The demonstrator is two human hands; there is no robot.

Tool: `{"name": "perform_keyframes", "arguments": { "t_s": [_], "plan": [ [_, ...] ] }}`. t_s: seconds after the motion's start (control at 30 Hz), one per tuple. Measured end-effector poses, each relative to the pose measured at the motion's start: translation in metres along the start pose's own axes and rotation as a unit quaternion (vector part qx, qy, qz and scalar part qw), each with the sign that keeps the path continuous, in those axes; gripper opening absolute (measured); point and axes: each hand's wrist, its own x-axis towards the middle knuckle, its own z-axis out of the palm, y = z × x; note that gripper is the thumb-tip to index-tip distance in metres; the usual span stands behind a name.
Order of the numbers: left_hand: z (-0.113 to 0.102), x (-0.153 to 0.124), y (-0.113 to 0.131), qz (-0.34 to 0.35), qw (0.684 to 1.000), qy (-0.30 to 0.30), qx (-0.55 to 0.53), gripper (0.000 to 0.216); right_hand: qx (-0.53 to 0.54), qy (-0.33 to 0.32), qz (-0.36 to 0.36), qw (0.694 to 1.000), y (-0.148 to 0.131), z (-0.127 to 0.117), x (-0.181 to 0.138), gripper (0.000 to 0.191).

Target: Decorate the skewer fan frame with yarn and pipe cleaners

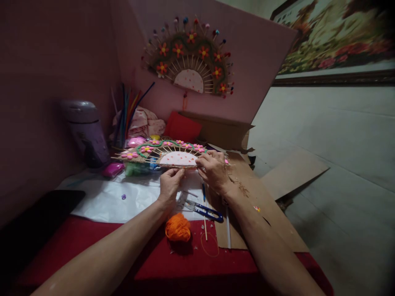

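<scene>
Between my hands is a half-round craft fan (178, 158) with a spotted white centre, thin wooden sticks, and a burlap band carrying pink flowers and a green wavy line. My left hand (169, 185) pinches its lower edge near the middle. On the right end of the white centre, my right hand (215, 170) is closed on the fan, its fingertips partly hidden. Just below lie blue-handled thread snips (206, 210). A ball of orange yarn (178, 227) sits nearer to me, beside my left wrist.
A similar finished-looking fan (189, 61) hangs on the pink board behind. A purple bottle (88, 133) and several pipe cleaners (128, 111) stand at the left. Cardboard (262, 209) lies under my right arm; white sheeting (101, 201) covers part of the red cloth (173, 267).
</scene>
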Motion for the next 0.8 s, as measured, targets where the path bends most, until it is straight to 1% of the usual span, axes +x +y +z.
{"name": "perform_keyframes", "arguments": {
  "t_s": [0.1, 0.43, 0.63, 0.8],
  "plan": [
    [0.0011, -0.0007, 0.0017, -0.004, 1.000, 0.005, -0.013, 0.029, -0.001, 0.000, -0.003, 1.000, -0.0010, -0.0012, -0.0001, 0.010],
    [0.0018, -0.0001, 0.0022, -0.047, 0.998, 0.034, -0.033, 0.034, -0.027, 0.011, -0.008, 1.000, -0.0041, 0.0024, 0.0016, 0.012],
    [0.0017, -0.0006, 0.0008, -0.047, 0.997, 0.039, -0.049, 0.034, -0.029, 0.018, -0.005, 0.999, -0.0050, 0.0034, 0.0023, 0.009],
    [0.0037, -0.0014, 0.0022, -0.044, 0.996, 0.061, -0.046, 0.032, -0.034, 0.016, -0.009, 0.999, -0.0068, 0.0018, 0.0027, 0.008]
  ]
}}
